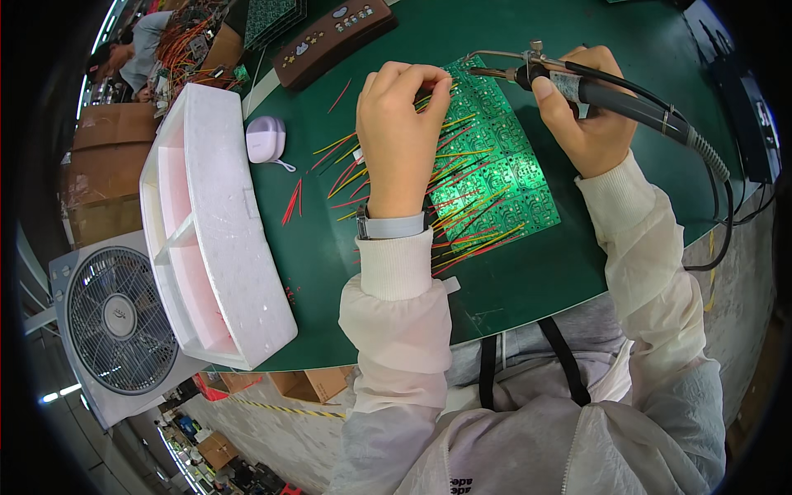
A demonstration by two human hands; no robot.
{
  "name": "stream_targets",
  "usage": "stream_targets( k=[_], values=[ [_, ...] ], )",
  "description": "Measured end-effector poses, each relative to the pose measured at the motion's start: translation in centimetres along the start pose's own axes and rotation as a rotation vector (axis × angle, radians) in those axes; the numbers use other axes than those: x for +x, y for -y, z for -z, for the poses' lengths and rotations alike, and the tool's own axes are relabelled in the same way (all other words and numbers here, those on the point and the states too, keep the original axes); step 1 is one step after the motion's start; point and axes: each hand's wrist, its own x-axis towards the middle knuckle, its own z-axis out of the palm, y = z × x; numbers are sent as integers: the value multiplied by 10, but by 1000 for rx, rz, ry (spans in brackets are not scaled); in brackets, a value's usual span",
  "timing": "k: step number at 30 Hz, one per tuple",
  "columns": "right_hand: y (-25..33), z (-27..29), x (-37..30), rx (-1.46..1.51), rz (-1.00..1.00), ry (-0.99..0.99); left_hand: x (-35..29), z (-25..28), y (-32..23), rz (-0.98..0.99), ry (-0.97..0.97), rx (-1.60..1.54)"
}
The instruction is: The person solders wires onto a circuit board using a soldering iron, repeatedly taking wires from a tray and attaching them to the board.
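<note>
Farthest left of the board, a fan stood beyond a white foam box. Between box and board lay a lilac case and loose red wires; a brown case sat beyond the board's upper left.

The left hand was at the board's upper left edge, its thumb and index finger drawn together; I could not tell whether they had closed on a wire. Red, yellow and black wires fanned across the board's left side. They looked light and limp, likely to spring or snag, and were probably best pinched on the insulation close to the end.

The board lay flat on the green table, seemingly thin, light and stiff; it would probably have cracked if flexed, so its bare edges were the place to hold.

Over its upper end reached the iron, its handle wrapped in the right hand to the board's right. It looked heavier, dragged by its cable; the metal end was best left untouched.
</note>
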Motion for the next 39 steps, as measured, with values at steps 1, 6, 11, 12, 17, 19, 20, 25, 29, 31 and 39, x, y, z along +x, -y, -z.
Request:
stream_targets(
  k=[1,6,11,12,17,19,20,25,29,31,39],
  values=[
    [0,0,0,-10,5,-2,0,0,0,3,2,3],
    [-4,-1,2,-52,-10,-70,0,3,1,-5,4,6],
    [-7,-1,4,-46,-50,-115,-2,49,2,122,-179,-5],
    [-7,-2,3,-14,-75,-121,-9,71,7,230,-165,51],
    [-6,-7,7,8,-51,-168,-27,135,31,388,-83,286],
    [-5,-10,8,14,-58,-163,-21,161,36,392,-99,354],
    [-5,-10,8,26,-66,-173,-12,175,35,378,-120,407],
    [-6,-3,10,14,-94,-183,37,230,80,470,47,511],
    [2,-10,12,72,-121,-193,28,258,208,486,161,686],
    [3,-11,13,75,-133,-196,15,250,233,584,298,556],
    [2,-6,11,57,-196,-175,22,240,230,672,229,452]
  ],
)
